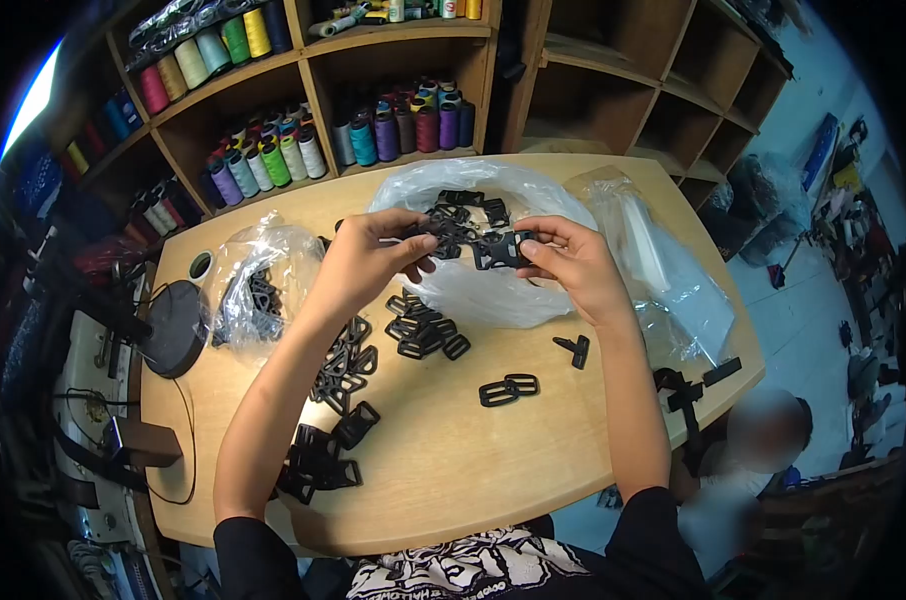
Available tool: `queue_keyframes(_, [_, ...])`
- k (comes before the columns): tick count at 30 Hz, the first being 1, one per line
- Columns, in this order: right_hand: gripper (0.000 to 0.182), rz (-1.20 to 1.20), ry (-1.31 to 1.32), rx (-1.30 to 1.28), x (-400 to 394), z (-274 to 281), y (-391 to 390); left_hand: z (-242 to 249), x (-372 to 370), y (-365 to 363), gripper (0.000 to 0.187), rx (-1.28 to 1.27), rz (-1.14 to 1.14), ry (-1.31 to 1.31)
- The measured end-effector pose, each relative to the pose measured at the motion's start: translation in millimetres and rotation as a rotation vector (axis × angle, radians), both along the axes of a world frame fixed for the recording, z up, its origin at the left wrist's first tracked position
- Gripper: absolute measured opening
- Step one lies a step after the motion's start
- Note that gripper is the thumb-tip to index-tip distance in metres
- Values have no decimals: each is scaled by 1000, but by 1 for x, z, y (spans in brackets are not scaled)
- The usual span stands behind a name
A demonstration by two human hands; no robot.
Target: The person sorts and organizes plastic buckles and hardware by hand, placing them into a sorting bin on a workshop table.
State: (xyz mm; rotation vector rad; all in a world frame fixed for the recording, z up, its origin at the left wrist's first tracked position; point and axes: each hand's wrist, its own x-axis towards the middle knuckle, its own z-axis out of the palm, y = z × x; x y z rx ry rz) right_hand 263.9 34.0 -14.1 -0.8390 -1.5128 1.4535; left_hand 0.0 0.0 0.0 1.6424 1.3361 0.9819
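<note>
My right hand (pixel 573 262) pinches a black plastic side-release buckle (pixel 500 250) between thumb and fingers. Opposite it, my left hand (pixel 373 250) is closed, thumb against fingers, at a dark plastic piece that blends with the parts behind; I cannot tell its kind. Both hands are over an opened clear plastic bag (pixel 493 295) with black buckle parts (pixel 460 198) inside. Below the bag lies a small heap of black strap slides (pixel 423 330). Black rings or slides (pixel 343 365) are piled beside my left forearm, with black buckles (pixel 318 465) nearer my body.
Two strap slides (pixel 508 390) and a black hook-like piece (pixel 573 350) lie on the wooden table (pixel 453 460). Filled plastic bags stand left (pixel 258 290) and right (pixel 663 260). A black round base (pixel 175 330) is at the left. Thread shelves (pixel 313 190) stand behind; a person (pixel 748 460) is lower right.
</note>
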Motion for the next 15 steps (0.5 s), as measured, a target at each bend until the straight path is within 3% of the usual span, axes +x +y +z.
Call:
queue_keyframes(2, [27, 0, 9, 52, -1, 3, -2, -1, 0, -14, 32, -97, -33, -369])
queue_keyframes(9, [26, 89, -23, 9, -5, 5, -21, 5, -29, -56, 28, -33, 80, -362])
queue_keyframes(11, [25, 370, -262, -12, -5, 5, -25, 16, -37, -65, 26, -17, 103, -337])
queue_keyframes(15, [25, 478, -392, -31, -31, 2, -45, 30, -51, -76, 25, -28, 20, -309])
